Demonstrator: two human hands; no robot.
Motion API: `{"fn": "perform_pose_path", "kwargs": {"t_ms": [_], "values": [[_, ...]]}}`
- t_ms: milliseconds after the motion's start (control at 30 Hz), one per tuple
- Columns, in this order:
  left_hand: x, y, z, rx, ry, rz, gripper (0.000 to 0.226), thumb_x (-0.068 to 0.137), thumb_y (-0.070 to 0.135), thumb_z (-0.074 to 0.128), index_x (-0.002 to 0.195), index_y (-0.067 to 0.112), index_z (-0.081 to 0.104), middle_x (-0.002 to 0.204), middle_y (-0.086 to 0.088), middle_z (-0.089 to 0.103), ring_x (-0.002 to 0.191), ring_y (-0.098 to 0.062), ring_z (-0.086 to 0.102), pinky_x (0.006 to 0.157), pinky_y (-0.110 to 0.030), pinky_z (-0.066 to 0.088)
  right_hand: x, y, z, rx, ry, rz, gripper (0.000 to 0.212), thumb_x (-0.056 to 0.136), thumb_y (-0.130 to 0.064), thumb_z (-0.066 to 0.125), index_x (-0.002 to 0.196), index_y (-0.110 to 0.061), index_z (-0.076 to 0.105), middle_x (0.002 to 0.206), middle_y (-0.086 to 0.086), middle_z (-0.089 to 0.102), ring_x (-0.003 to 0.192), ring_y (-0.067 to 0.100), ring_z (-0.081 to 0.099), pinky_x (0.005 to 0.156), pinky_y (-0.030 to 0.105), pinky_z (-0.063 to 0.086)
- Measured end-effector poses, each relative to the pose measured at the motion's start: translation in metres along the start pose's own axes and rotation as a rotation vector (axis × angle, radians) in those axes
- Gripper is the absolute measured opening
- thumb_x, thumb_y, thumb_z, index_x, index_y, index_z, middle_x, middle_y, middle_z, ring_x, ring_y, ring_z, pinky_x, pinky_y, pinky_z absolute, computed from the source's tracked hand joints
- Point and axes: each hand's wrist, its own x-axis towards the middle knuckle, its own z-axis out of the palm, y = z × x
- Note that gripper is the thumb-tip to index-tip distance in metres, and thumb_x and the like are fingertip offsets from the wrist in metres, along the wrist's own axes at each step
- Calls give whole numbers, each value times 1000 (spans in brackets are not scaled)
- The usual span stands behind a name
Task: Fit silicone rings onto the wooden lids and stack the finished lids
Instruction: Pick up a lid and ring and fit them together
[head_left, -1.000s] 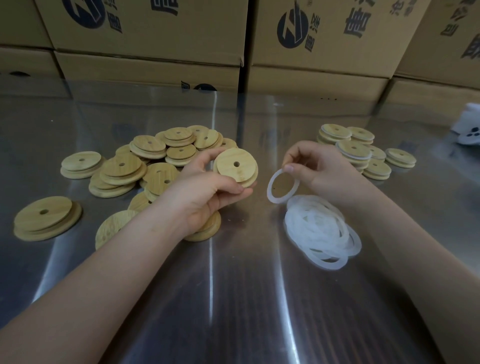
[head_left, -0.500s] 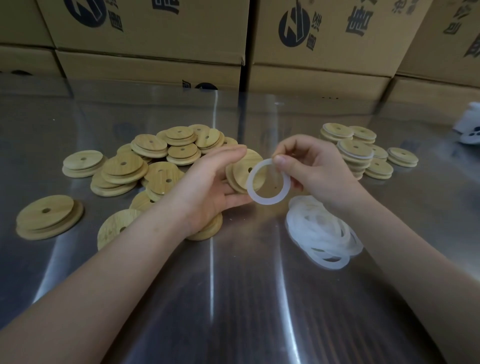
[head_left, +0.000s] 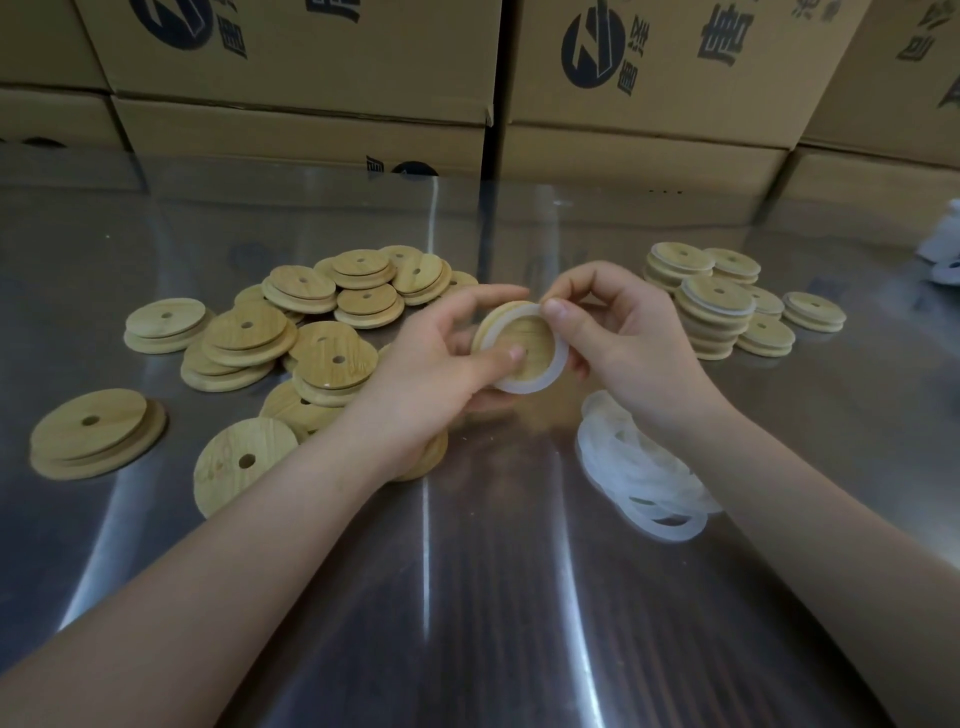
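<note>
Left hand (head_left: 431, 364) holds lid (head_left: 525, 332), right hand (head_left: 626, 340) ring (head_left: 543, 381), steel table (head_left: 467, 597), boxes (head_left: 311, 67)

Glossy brushed-metal desk (head_left: 467, 597), matt pale grained wooden lids (head_left: 244, 325), translucent milky smooth silicone rings (head_left: 644, 467), matt brown printed cardboard boxes (head_left: 311, 62)

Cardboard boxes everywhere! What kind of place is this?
Probably a small factory or packing workshop: printed cardboard boxes stacked behind a steel table, a heap of identical wooden lids, and a pile of silicone rings.
</note>
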Motion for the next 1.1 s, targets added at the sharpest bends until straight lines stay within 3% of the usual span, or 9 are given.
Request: {"fn": "perform_pose_path", "kwargs": {"t_ms": [133, 333, 533, 733, 933, 1033, 1100], "values": [[0, -2, 1, 99, 10, 92, 35, 93, -2, 59, 118, 23, 63, 100, -3, 75, 94, -15, 72, 71, -29, 60, 0, 1, 1, -23, 17, 4, 17, 96, -10, 58, 85, -23, 60, 68, -14, 61, 57, 4, 54, 52, 18, 45], [1, -4, 2, 229, 32, 172, 38, 95, -1, 56, 115, 31, 61, 104, 3, 73, 99, -12, 69, 85, -38, 60, 0, 3, 3, -10, 39, 23, 20, 96, -6, 56, 83, -21, 58, 66, -15, 60, 58, 2, 54, 54, 15, 44], [1, -6, 0, 304, 29, 233, 45, 94, -2, 57, 125, 30, 57, 99, 8, 72, 93, -4, 69, 78, -25, 58, 0, 4, 4, -38, 55, 16, 22, 96, -5, 57, 83, -23, 59, 68, -18, 61, 60, 1, 55, 57, 15, 45], [0, -7, -2, 387, 68, 356, 32, 89, 3, 61, 113, 24, 56, 96, 1, 72, 95, -22, 70, 87, -56, 54, 1, 2, 3, -33, 55, 30, 23, 96, -1, 55, 82, -19, 58, 62, -14, 59, 55, 5, 53, 52, 21, 46], [-1, -6, -2, 451, 111, 449, 17, 88, 9, 61, 102, 18, 55, 93, 3, 67, 91, -21, 67, 80, -54, 54, 1, 3, 2, -29, 48, 36, 22, 96, -1, 54, 82, -19, 57, 63, -11, 59, 56, 8, 54, 53, 23, 48], [0, -6, -1, 472, 125, 472, 9, 91, 15, 59, 99, 15, 55, 89, -6, 62, 85, -32, 62, 74, -56, 51, 1, 3, 1, -27, 46, 32, 21, 96, -2, 55, 83, -19, 58, 66, -9, 60, 58, 14, 56, 55, 27, 50], [-1, -6, -2, 494, 131, 490, 4, 93, 17, 58, 96, 15, 56, 86, -5, 60, 83, -32, 60, 73, -56, 50, 0, 3, 1, -28, 38, 28, 22, 96, -2, 55, 83, -19, 58, 68, -9, 60, 59, 15, 57, 56, 27, 51]]}}
